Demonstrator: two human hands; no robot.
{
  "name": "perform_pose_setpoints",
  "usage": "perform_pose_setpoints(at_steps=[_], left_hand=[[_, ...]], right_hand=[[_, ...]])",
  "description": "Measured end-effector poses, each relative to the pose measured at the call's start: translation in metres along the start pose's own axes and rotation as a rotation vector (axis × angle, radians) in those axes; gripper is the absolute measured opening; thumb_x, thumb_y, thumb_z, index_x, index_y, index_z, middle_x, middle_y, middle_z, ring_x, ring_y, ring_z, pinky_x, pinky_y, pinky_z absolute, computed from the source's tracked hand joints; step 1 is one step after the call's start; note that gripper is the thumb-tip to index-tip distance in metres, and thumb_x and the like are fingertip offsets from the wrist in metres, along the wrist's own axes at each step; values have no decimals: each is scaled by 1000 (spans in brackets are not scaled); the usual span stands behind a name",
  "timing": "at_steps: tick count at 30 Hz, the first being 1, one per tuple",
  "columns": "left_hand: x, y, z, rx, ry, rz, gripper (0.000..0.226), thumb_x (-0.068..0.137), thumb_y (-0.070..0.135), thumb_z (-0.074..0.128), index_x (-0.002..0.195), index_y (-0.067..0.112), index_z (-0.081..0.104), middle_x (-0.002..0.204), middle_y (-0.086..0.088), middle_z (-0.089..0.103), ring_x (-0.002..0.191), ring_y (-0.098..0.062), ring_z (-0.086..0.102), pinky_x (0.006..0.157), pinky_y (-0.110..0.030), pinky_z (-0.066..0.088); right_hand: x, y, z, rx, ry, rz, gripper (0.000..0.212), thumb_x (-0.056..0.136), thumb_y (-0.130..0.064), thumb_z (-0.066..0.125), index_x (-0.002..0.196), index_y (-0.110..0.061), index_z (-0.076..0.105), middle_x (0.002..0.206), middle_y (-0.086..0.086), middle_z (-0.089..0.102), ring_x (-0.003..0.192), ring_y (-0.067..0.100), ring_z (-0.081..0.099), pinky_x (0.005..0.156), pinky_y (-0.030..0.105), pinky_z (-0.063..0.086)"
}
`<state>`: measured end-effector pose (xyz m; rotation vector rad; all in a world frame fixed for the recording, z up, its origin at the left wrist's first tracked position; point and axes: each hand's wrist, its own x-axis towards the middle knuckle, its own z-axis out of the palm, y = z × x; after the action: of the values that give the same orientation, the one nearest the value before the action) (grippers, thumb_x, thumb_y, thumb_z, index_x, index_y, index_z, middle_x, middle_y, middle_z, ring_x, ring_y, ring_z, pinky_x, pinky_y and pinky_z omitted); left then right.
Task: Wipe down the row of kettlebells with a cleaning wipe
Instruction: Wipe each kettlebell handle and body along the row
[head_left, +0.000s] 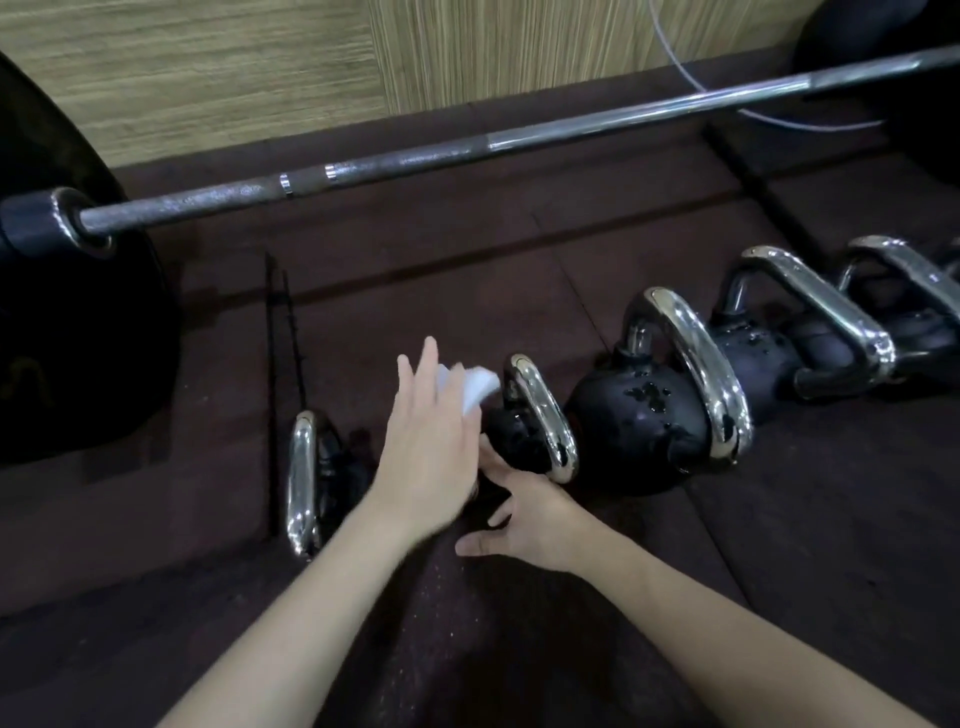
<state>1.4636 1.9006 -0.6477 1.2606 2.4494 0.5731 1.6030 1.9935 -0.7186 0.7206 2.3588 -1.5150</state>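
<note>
Head view: your left hand (434, 441) holds the white wipe (475, 387) under nearly straight fingers, over the second kettlebell (524, 431). Your right hand (524, 525) rests against that bell's near side, fingers spread, gripping nothing. The kettlebell row (670, 410) runs lower left to upper right on the dark mat (779, 545), chrome handles up. A barbell (467, 150) lies behind.
</note>
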Motion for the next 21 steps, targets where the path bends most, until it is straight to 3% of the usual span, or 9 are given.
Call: perform_pose_setpoints(at_steps=[1, 3, 5, 7, 10, 12, 15, 19, 21], left_hand=[[-22, 2, 8, 139, 43, 94, 56, 111, 25, 33, 164, 9, 24, 175, -16, -6, 160, -34, -16, 131, -50, 14], [-54, -2, 28, 281, 98, 159, 62, 108, 26, 40, 165, 11, 24, 176, -12, -6, 161, -39, -12, 129, -52, 17], [-67, -7, 43, 310, 100, 185, 65, 104, 24, 52, 164, 11, 31, 176, -9, 0, 161, -43, -5, 127, -56, 20], [-65, -10, 45, 344, 96, 198, 70, 101, 22, 60, 164, 12, 32, 176, -7, 3, 161, -44, -3, 127, -58, 21], [-46, -12, 26, 388, 70, 235, 65, 106, 29, 49, 165, 17, 26, 176, -6, 0, 161, -39, -11, 130, -53, 12], [-27, -13, 1, 262, -14, 207, 56, 112, 41, 26, 165, 23, 23, 177, -2, -3, 161, -29, -17, 131, -46, 3], [7, -21, -28, -52, -131, 34, 57, 114, 46, 20, 167, 26, 20, 177, 2, 1, 162, -23, -12, 132, -43, 3], [51, -48, -46, -175, -118, -163, 79, 104, 68, 19, 152, 12, 49, 160, -7, 46, 155, -30, 32, 128, -45, 23], [58, -47, -57, -143, -36, -202, 75, 99, 66, 20, 126, 10, 61, 131, -6, 65, 125, -29, 59, 111, -48, 43]], right_hand=[[1, 1, 0, -2, 3, -10, 122, 55, -72, 90, 158, -56, 27, 160, -41, 29, 97, 8, 73, 94, 31, 62], [5, 7, 2, -18, 16, -8, 98, 53, -74, 85, 141, -46, 52, 127, -16, 70, 92, 9, 74, 88, 38, 64], [7, 12, 4, -29, 28, 1, 67, 58, -66, 78, 118, -43, 59, 98, -10, 73, 90, 10, 74, 85, 42, 64], [6, 11, 2, -35, 17, -18, 52, 59, -66, 78, 105, -49, 59, 95, -15, 69, 91, 9, 73, 86, 41, 64], [1, 5, -5, -22, -27, -49, 90, 63, -67, 87, 142, -52, 48, 138, -28, 56, 102, 8, 70, 90, 32, 63], [-2, 3, -8, -77, -90, -52, 121, 67, -63, 90, 162, -55, 14, 166, -37, 17, 106, 9, 69, 91, 24, 61], [-4, -2, -14, -76, -177, -6, 132, 68, -65, 88, 158, -60, -8, 157, -51, -21, 110, 7, 67, 98, 26, 59], [-11, -12, -31, -94, -317, 27, 129, 79, -61, 84, 160, -52, -16, 163, -39, -25, 135, 12, 55, 107, 21, 50], [-25, -17, -43, -114, -357, 36, 128, 80, -61, 83, 163, -47, -12, 170, -28, 0, 145, 12, 46, 108, 18, 43]])
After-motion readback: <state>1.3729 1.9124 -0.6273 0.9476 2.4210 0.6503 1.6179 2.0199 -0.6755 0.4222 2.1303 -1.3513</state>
